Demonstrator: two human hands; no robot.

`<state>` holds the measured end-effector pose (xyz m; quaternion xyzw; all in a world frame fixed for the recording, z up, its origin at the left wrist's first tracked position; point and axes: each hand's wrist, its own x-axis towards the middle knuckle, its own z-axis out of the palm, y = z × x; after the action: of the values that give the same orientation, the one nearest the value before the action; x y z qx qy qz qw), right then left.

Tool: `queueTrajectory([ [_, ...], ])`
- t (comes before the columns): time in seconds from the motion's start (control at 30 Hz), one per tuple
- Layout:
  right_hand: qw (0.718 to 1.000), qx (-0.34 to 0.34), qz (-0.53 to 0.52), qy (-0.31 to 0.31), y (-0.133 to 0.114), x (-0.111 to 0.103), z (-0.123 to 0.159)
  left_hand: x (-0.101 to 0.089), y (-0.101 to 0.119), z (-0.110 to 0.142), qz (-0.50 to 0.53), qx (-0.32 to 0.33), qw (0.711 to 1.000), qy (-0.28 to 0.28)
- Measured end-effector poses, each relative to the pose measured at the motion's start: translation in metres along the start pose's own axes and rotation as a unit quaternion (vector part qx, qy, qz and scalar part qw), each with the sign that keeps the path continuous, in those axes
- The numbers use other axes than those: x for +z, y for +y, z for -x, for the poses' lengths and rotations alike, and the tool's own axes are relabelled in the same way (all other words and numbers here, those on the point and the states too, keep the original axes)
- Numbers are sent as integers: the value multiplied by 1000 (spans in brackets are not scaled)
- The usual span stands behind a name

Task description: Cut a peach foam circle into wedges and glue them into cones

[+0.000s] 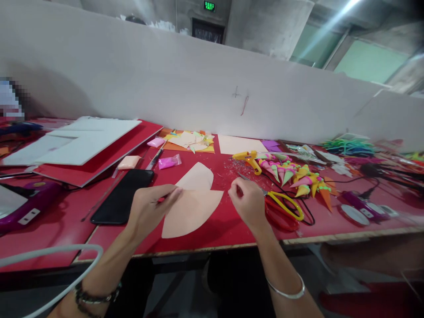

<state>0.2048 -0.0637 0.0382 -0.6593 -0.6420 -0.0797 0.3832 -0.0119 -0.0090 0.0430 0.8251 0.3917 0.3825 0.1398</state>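
Observation:
My left hand (pixel 150 205) hovers over the red table (pixel 232 225), fingers pressed together at the left corner of a peach fan-shaped paper piece (pixel 192 212). What the fingers pinch is too small to name; a bit of red shows there. My right hand (pixel 247 201) is curled in a loose fist just right of the paper, with nothing visible in it. A second peach paper piece (pixel 197 176) lies behind the first. Yellow-handled scissors (pixel 285 205) rest beside my right hand.
A black phone (pixel 124 194) lies left of my left hand. A yellow glue gun (pixel 247 158) and several colourful paper cones (pixel 294 174) sit at the right. White boards on a red sheet (pixel 82 141) and a purple tool (pixel 29 203) are at the left. A white partition (pixel 165 79) backs the table.

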Motion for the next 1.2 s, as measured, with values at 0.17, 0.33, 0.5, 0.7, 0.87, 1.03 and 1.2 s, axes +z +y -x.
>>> queueTrajectory([
  [0.17, 972, -61, -191, -121, -19, 0, 2, 5, 2, 1, 11, 13, 1000, -14],
  [0.33, 959, -78, -162, -218, -25, 5, 5, 9, -1, -4, -35, 78, 994, -63],
  [0.5, 957, -101, -139, -232, -31, 9, 7, 15, 5, -4, -145, 219, 963, -65],
  [0.7, 953, -66, -188, -227, -28, 3, 3, 8, 2, -5, -204, 216, 955, -17],
  [0.87, 948, 4, -254, -193, -21, 0, 0, -2, -20, -9, -247, 121, 961, 27],
  [1.03, 942, 91, -302, -113, -13, 6, -1, -3, -22, -11, -33, -46, 998, -32],
  [1.2, 947, 112, -293, -73, -8, 13, -1, 0, -11, -9, 196, -89, 960, -180],
])
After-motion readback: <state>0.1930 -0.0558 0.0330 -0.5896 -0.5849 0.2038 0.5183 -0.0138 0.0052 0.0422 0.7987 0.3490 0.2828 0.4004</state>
